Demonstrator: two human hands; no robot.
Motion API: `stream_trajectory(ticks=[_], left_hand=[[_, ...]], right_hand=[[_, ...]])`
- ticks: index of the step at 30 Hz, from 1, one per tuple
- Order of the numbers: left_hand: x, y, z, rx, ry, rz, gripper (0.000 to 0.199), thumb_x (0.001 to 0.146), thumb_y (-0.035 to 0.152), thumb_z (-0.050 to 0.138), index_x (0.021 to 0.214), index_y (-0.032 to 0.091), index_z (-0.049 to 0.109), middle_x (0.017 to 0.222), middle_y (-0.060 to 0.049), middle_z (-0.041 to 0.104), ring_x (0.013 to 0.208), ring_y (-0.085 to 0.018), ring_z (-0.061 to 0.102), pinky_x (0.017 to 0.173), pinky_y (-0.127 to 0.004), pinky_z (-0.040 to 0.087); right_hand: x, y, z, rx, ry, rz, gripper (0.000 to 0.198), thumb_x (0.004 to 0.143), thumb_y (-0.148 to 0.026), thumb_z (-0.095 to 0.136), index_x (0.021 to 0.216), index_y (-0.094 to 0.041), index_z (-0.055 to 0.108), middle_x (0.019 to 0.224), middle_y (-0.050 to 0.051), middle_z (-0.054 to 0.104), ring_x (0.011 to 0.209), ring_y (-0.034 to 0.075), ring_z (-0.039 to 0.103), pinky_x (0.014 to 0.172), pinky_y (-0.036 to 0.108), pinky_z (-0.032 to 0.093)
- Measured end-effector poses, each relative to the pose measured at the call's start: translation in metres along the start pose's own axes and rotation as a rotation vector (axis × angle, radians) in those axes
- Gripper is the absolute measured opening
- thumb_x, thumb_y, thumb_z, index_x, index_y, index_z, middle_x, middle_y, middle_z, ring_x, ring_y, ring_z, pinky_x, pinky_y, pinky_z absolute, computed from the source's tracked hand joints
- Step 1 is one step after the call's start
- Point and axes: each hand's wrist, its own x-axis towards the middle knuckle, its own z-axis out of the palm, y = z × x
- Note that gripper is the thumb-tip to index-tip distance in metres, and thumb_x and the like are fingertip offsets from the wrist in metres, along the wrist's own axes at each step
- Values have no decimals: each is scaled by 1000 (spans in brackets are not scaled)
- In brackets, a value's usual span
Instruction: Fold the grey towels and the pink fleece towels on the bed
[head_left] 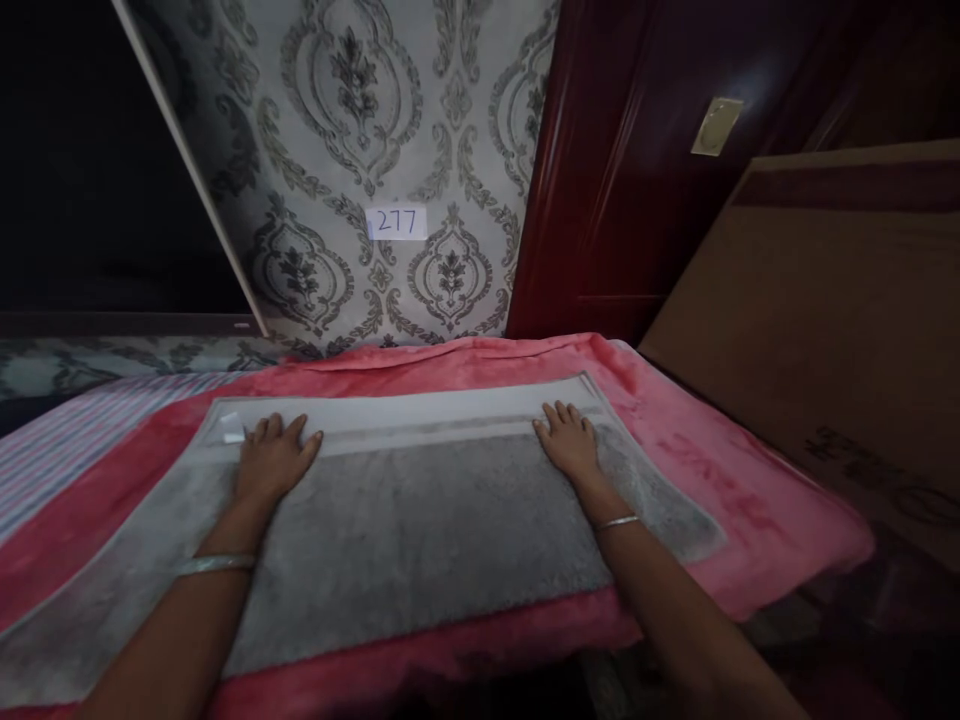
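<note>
A grey plush mat (427, 540) lies spread over a pink plush blanket (750, 500). Along the mat's far side runs a whitish band (420, 412), which looks like its underside folded over, though I cannot be sure. My left hand (276, 455) rests flat on the left part of this band, fingers spread, holding nothing. Just left of its fingers is a small white label (232, 428). Near the right end of the band, my right hand (568, 440) presses down flat, its fingers apart and nothing in them.
A large cardboard box (840, 330) leans at the right beside the blanket. A dark television screen (105, 180) stands at the upper left. Striped cloth (97, 430) shows at the left. Behind are patterned wallpaper (360, 110), a paper marked 277 (397, 222) and dark red panelling (600, 170).
</note>
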Motion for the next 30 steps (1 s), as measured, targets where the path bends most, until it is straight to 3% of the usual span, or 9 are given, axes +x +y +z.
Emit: stream_trajectory(ticks=[3,7,9,11,14,16,21,30], left_hand=[[-8,3,-12,37,26,-8,60,96,41,29,130,8,65,119,-25,66,119,-37,60,107,-51,41],[-6,10,-26,61,-53,-9,59,96,39,26,112,7,72,108,-26,69,107,-39,65,99,-54,46],[1,22,-29,31,-82,57,58,96,39,28,112,6,72,115,-28,68,113,-40,64,100,-55,46],[6,43,-26,-48,-80,206,55,95,41,33,124,10,69,134,-26,62,129,-39,55,105,-54,44],[3,82,-13,-163,-99,447,57,94,44,42,145,22,55,158,-14,44,148,-34,36,116,-56,33],[-3,101,-1,-195,-113,516,58,96,45,41,151,26,48,162,-9,38,151,-33,30,120,-58,27],[-12,108,14,-207,-101,518,59,98,45,39,153,25,45,162,-9,37,151,-33,30,121,-59,25],[-22,114,0,-150,-103,459,59,99,45,38,151,18,47,160,-16,38,150,-35,32,120,-57,27]], right_hand=[[-2,-2,-2,-4,0,-4,59,105,-47,27,154,-19,42,162,12,36,150,32,28,118,53,26],[0,-3,-11,2,-74,-19,60,105,-47,25,157,-18,37,164,13,31,151,32,25,118,54,25],[4,1,-19,12,-129,-44,58,106,-47,24,156,-22,39,163,12,33,151,31,26,118,55,25],[10,11,-25,19,-149,-59,56,106,-48,24,154,-26,41,163,9,35,151,30,25,119,57,22],[17,33,-28,16,-153,-42,57,105,-50,24,157,-29,36,166,6,29,153,30,20,120,59,20],[18,48,-25,20,-160,-49,58,105,-51,24,159,-30,32,168,5,23,154,28,18,120,58,21],[19,67,-8,44,-98,-92,57,106,-50,23,159,-30,33,168,3,22,155,25,17,122,54,20],[19,66,2,57,-40,-23,60,105,-49,23,157,-23,36,166,9,26,153,26,23,121,54,20]])
